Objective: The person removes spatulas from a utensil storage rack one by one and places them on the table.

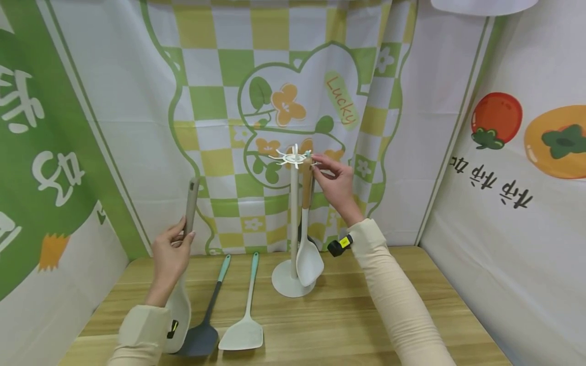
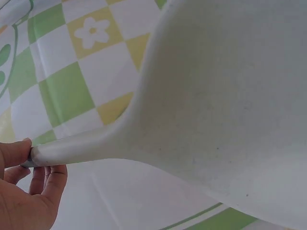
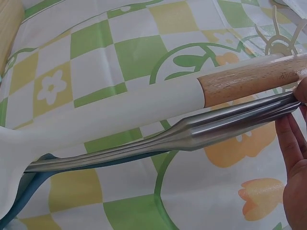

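Observation:
A white spatula (image 1: 181,310) with a grey handle hangs blade-down from my left hand (image 1: 170,251), whose thumb and fingers pinch the handle. In the left wrist view its broad blade (image 2: 216,110) fills the right side. My right hand (image 1: 336,185) is up at the hooks of a white utensil rack (image 1: 293,229). Its fingers pinch the end of a steel-handled utensil (image 3: 206,129) with a dark blue head, mostly hidden behind a white spatula. That white spatula (image 1: 310,264) has a wooden handle (image 3: 244,84) and hangs upright at the rack's right side.
On the wooden table (image 1: 366,315) lie a dark grey turner (image 1: 201,339) and a pale turner (image 1: 242,335), both with mint handle ends. The dark one is partly behind the left-hand spatula. A checked curtain (image 1: 220,107) hangs behind the rack; printed cloth covers both sides.

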Action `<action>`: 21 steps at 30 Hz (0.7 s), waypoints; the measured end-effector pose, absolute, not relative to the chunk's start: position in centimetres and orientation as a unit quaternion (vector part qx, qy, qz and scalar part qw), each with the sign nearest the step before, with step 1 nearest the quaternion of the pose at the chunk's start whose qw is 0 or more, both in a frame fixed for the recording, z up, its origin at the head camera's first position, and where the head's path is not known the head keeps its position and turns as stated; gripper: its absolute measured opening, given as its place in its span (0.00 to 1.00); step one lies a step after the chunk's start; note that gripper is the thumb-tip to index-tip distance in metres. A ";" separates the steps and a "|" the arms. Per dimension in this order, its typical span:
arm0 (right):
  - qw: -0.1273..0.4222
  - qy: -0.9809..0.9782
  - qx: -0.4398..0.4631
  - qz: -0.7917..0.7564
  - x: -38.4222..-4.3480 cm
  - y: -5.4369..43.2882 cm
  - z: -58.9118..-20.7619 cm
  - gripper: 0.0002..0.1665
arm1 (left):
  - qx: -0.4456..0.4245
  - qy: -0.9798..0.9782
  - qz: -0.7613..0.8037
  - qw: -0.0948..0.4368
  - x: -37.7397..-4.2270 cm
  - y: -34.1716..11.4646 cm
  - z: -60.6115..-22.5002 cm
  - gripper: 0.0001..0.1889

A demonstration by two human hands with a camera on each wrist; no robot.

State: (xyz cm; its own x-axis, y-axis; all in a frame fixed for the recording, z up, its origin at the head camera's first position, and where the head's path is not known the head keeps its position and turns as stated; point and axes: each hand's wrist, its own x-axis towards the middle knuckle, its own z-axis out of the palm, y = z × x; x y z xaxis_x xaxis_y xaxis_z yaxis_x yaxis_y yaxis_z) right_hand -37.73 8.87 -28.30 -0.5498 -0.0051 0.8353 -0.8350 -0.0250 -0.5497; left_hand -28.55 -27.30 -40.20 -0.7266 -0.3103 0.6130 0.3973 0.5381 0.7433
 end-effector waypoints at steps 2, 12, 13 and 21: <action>0.329 -0.616 0.340 0.629 -37.7 8.9 -28.3 0.14 | -0.022 -0.801 -0.474 0.365 -28.6 -27.6 -40.4 0.24; 0.324 -0.617 0.338 0.633 -37.7 8.9 -28.4 0.14 | 0.006 -0.818 -0.457 0.351 -29.0 -28.8 -41.6 0.24; 0.325 -0.616 0.338 0.633 -37.7 8.9 -28.4 0.14 | 0.007 -0.819 -0.456 0.347 -29.0 -28.9 -41.7 0.24; 0.328 -0.613 0.337 0.635 -37.8 8.8 -28.3 0.14 | 0.019 -0.836 -0.440 0.327 -28.9 -29.7 -42.4 0.24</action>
State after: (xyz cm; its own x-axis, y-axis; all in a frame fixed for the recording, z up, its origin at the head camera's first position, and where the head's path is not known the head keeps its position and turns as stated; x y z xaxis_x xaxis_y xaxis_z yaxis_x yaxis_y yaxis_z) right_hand -37.76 8.81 -28.33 -0.5576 0.0046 0.8301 -0.8297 -0.0341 -0.5571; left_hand -28.87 -29.68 -42.43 -0.7848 -0.3194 0.5310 0.2572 0.6117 0.7481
